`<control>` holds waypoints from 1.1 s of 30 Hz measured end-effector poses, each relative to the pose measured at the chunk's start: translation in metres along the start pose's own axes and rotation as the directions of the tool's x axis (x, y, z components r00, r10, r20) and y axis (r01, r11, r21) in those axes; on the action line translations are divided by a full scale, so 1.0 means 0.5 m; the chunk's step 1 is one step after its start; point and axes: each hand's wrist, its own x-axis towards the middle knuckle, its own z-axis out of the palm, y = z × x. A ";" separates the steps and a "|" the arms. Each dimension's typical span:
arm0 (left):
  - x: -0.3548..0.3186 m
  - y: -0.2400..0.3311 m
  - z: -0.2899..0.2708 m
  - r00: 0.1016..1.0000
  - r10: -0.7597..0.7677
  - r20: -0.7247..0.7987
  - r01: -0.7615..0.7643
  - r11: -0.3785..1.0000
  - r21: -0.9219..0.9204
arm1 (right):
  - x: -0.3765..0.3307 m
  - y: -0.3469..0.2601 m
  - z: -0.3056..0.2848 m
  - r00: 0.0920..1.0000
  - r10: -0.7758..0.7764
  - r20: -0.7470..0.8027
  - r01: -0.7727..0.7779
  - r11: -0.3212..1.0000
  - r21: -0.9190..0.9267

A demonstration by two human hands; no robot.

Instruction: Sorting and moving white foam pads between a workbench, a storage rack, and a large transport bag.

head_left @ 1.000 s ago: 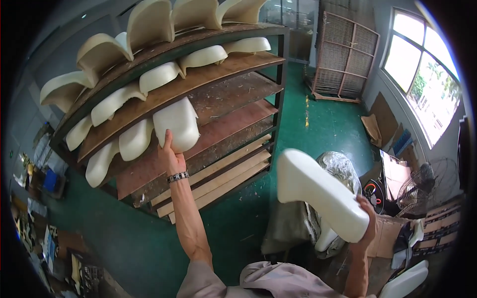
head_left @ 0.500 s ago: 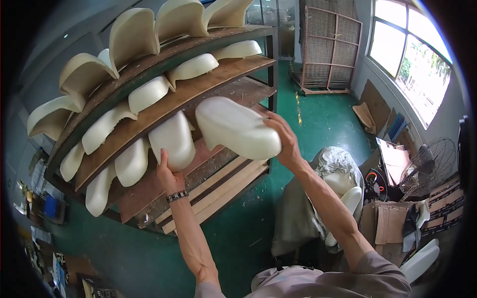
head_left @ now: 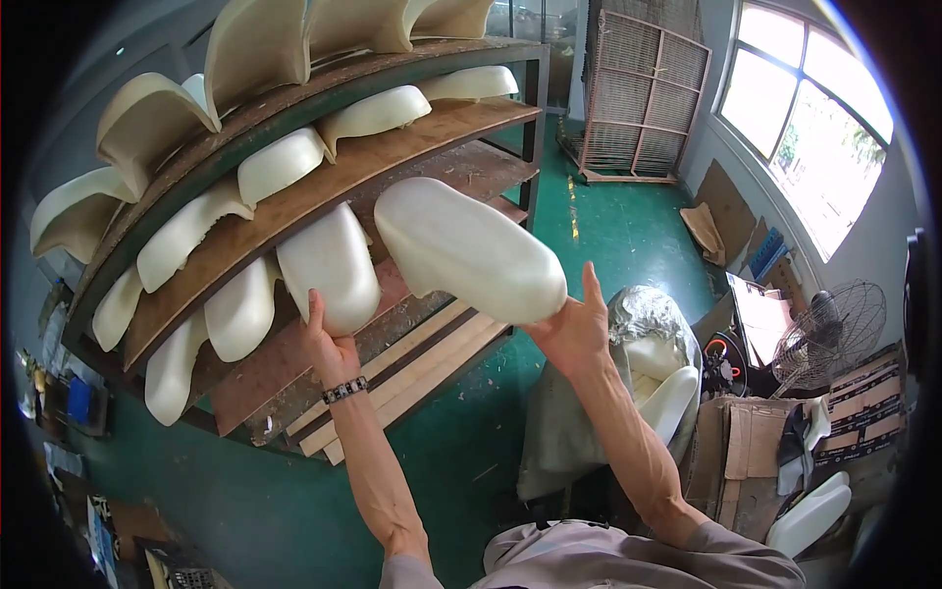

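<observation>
A pale cream moulded foam piece point(head_left: 466, 250), long and rounded like a seat pad, juts out from the rack at a slant. My right hand point(head_left: 574, 329) is at its near end, palm up, thumb raised off it and fingers partly hidden underneath. Left of it, a second foam piece point(head_left: 332, 270) hangs over the middle shelf's edge. My left hand point(head_left: 329, 348) grips that one's lower end, with the thumb on its face and the fingers behind it. A beaded bracelet point(head_left: 345, 390) is on my left wrist.
More foam pieces point(head_left: 238, 309) line the tiered rack point(head_left: 392, 128). At right stand a covered sack point(head_left: 559, 422) with foam pieces, a wire fan point(head_left: 834, 324) and cardboard point(head_left: 751, 442). A mesh frame point(head_left: 643, 98) leans by the window.
My right hand has turned from clasping the foam piece's side to lying under its near end, thumb lifted away. My left hand keeps its place on the other piece. The view has shifted slightly.
</observation>
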 end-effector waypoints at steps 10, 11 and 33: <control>-0.004 -0.005 0.005 1.000 0.026 -0.001 -0.026 1.000 0.013 | 0.107 0.029 -0.003 0.958 -0.219 -0.187 0.182 0.963 -0.198; -0.003 -0.005 0.002 0.999 0.037 0.006 -0.037 0.999 0.014 | 0.127 0.038 -0.001 0.961 -0.221 -0.164 0.188 0.963 -0.195; 0.091 -0.116 -0.006 0.992 0.054 0.115 -0.025 0.971 -0.237 | 0.289 0.073 -0.146 0.991 0.086 0.099 -0.049 0.945 -0.323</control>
